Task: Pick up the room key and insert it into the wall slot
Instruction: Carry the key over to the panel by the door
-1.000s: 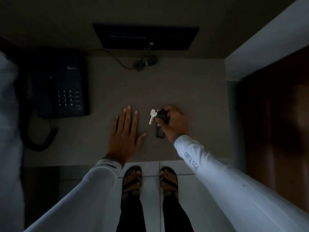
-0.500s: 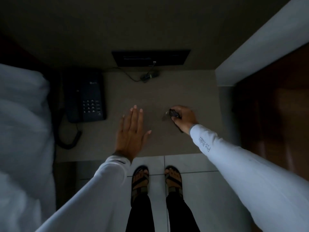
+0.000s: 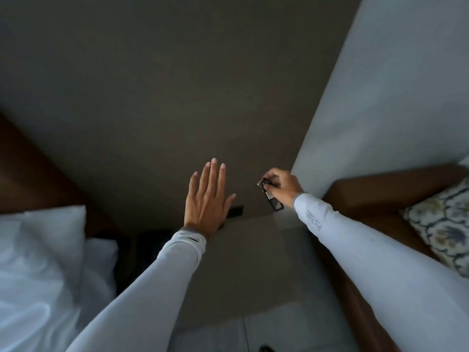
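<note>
since a moment ago the view has tilted up off the tabletop, and the dark telephone and the sandalled feet have dropped out of sight. now the big dim grey-brown wall (image 3: pixel 162 97) fills most of what i can see, with a paler white wall (image 3: pixel 396 85) jutting out on the right. white bedding (image 3: pixel 38 262) sits low on the left, and a brown wooden seat with a patterned cushion (image 3: pixel 444 224) on the right.

the left hand (image 3: pixel 206 196) is raised with fingers spread flat and released, holding nothing, in front of a small dark rectangle (image 3: pixel 234 211) low on the wall. whether that is the slot i cannot tell.

the right hand (image 3: pixel 281 188) has come up off the table, clenched around the small bunch of room key with its black plastic tag (image 3: pixel 271 196). the key is in the air close to the white wall's corner, the tag hanging below the fingers.

it looks light and stiff, but it dangles loosely from a ring. i'd judge it better pinched on the flat tag itself, so the end going into the slot doesn't swing.
</note>
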The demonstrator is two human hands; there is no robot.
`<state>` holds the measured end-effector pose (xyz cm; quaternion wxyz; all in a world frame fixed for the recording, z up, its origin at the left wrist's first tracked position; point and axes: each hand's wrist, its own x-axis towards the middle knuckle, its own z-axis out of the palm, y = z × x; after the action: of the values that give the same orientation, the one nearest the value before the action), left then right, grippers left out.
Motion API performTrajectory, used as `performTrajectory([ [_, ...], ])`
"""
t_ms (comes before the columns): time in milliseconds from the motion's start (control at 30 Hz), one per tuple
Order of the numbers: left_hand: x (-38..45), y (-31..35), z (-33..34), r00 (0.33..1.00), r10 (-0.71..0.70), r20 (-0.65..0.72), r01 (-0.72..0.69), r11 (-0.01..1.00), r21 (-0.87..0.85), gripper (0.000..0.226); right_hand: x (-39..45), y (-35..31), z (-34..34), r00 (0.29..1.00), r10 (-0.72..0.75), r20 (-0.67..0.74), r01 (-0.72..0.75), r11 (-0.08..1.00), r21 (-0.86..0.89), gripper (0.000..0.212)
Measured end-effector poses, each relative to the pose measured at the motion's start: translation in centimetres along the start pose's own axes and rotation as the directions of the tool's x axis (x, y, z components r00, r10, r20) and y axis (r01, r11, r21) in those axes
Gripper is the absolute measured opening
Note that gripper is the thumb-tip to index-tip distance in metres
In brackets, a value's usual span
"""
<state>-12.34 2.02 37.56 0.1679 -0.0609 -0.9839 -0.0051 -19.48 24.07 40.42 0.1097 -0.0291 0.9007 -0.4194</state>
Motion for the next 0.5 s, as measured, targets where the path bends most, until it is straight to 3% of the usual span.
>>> performTrajectory([
  [233, 8.0, 1.3, -14.8, 0.958, 0.123, -0.26, -0.121, 0.992, 0.022, 0.074, -5.2, -12.5, -14.7, 0.96, -0.161, -0.229, 0.16, 0.987, -0.024, 0.017],
  [500, 13.1, 6.4, -27.5, 0.819, 0.276, -0.503, -0.297, 0.954, 0.039, 0.073, -14.8, -19.9, -26.1, 0.862, -0.248, -0.442, 0.218, 0.969, -0.118, 0.021],
])
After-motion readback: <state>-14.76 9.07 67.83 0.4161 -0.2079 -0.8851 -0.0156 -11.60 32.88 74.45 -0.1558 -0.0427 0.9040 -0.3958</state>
